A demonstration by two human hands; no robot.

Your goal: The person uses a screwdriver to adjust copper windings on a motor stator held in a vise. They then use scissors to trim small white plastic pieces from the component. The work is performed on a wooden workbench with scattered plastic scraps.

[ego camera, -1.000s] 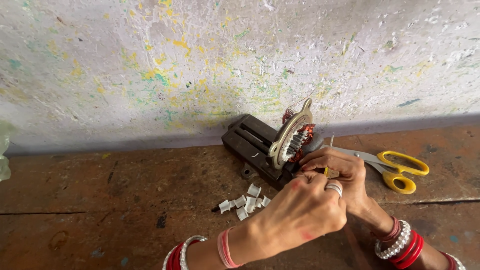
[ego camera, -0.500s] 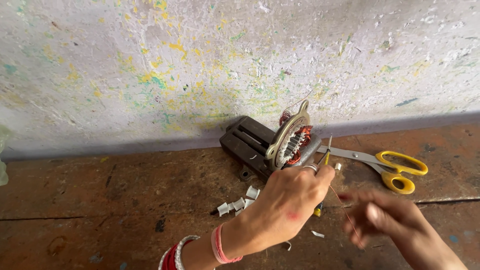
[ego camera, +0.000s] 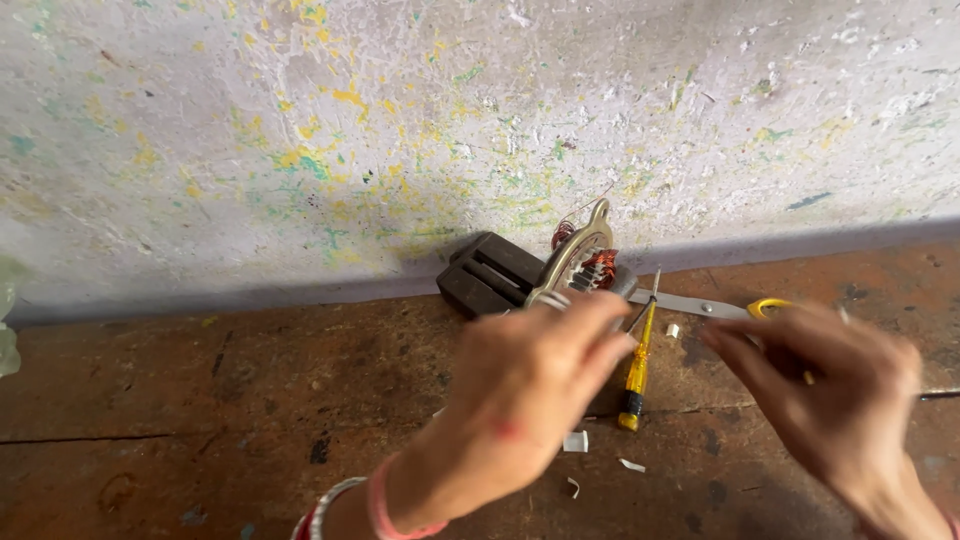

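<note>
My left hand (ego camera: 530, 380) reaches in from the bottom, its back to the camera. Its fingers curve down just in front of a small motor stator (ego camera: 585, 262) with copper windings and a metal rim. What the fingers grip is hidden. A yellow-handled screwdriver (ego camera: 637, 368) lies beside those fingertips, its tip toward the wall. My right hand (ego camera: 825, 390) hovers blurred to the right, fingers apart and holding nothing. It covers the yellow handles of a pair of scissors (ego camera: 700, 305).
A dark slotted block (ego camera: 488, 275) sits against the paint-flecked wall (ego camera: 400, 150) behind the stator. Small white scraps (ego camera: 575, 441) lie on the worn brown bench (ego camera: 200, 400) near my left wrist.
My right hand let go near the stator and pulled back to the right. The screwdriver now lies on its own. My left hand stayed by the stator.
</note>
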